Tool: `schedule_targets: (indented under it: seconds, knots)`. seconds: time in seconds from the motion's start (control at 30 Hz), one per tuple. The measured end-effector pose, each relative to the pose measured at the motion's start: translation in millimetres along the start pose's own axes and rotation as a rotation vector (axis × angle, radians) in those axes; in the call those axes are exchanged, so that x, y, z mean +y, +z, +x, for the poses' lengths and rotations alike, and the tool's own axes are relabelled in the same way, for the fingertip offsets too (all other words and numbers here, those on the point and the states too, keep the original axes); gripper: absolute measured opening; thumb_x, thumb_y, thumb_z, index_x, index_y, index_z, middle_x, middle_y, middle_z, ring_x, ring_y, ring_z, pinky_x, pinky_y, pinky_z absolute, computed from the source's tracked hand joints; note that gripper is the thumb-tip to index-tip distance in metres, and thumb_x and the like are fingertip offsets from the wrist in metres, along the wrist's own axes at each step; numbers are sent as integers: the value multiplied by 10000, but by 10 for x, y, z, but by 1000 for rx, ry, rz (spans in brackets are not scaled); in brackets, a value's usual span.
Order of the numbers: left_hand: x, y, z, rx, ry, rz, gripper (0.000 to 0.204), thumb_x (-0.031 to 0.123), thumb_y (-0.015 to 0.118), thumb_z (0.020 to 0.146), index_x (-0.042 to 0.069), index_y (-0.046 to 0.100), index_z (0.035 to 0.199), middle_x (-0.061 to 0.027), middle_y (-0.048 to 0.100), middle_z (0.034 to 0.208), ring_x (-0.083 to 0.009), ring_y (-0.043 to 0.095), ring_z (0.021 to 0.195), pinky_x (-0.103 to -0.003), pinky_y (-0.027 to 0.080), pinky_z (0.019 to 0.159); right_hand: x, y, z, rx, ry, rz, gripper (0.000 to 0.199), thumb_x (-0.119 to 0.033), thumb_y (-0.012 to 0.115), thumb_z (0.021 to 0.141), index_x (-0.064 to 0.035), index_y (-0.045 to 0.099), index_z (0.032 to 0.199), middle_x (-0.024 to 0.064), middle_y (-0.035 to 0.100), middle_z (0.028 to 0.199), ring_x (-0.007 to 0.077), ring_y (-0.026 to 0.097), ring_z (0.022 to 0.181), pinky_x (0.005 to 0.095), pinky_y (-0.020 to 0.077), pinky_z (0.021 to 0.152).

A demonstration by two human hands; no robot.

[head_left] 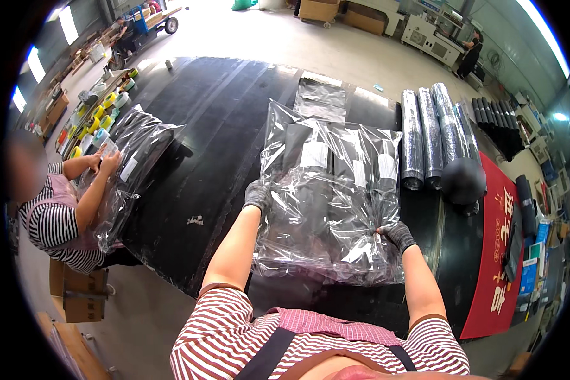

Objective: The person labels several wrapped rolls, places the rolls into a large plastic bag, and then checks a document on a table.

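Observation:
A large clear plastic bag point(297, 231) lies on the black table point(202, 126) in front of me, with several black rolled bundles point(310, 196) inside that carry white labels. My left hand point(256, 195), in a dark grey glove, grips the bag's left side; its fingertips are partly hidden by the plastic. On the right side, my right hand point(399, 237), gloved with bare fingertips, pinches the film, which gathers into creases there. Beyond the bag's far edge lies a flat, dark wrapped packet point(321, 98).
Several plastic-wrapped black rolls point(411, 139) stand right of the bag, near a red banner point(487, 253). At the left, a co-worker point(63, 209) handles another clear bag point(139, 158) beside tape rolls point(99, 112). A cardboard box point(82, 291) sits below. Machines point(430, 38) stand far back.

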State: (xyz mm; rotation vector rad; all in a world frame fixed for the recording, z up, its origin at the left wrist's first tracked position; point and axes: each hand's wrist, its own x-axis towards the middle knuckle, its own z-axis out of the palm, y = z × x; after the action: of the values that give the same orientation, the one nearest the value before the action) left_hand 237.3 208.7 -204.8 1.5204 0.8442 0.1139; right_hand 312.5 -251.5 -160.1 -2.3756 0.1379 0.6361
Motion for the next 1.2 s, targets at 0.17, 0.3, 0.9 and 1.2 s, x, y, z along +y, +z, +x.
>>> schedule_targets:
  seconds: [0.17,0.3,0.9,1.2]
  knots:
    - [139,99,-3,186,652,642,253,190,452,900,40,640,979,-162,657,919,-291,633,867,-376,496,768,-146,-34,23,57,2,-171,471,-326,787,566,7,689,884,144,686,846,218,650,796,336,503,707]
    - [660,310,-323,217,874,537,237,163,458,868,54,620,1003,-140,637,982,-278,617,911,-368,495,791,-170,-310,-157,41,-87,207,317,-198,727,638,1,677,880,84,657,816,178,615,688,311,496,656]
    - [1352,-1280,-2536,246,908,111,114,59,510,859,44,622,853,-89,637,753,-167,568,642,-286,464,625,-464,317,-2075,-398,-336,784,401,-109,724,676,0,610,1044,41,632,881,153,595,731,292,503,663]
    - [1766,-2793,-3025,598,321,852,458,276,594,829,84,464,1223,-221,592,1067,-297,592,979,-383,466,837,-922,1569,-1935,28,-440,396,671,-419,803,614,80,569,997,189,632,914,283,612,851,366,496,759]
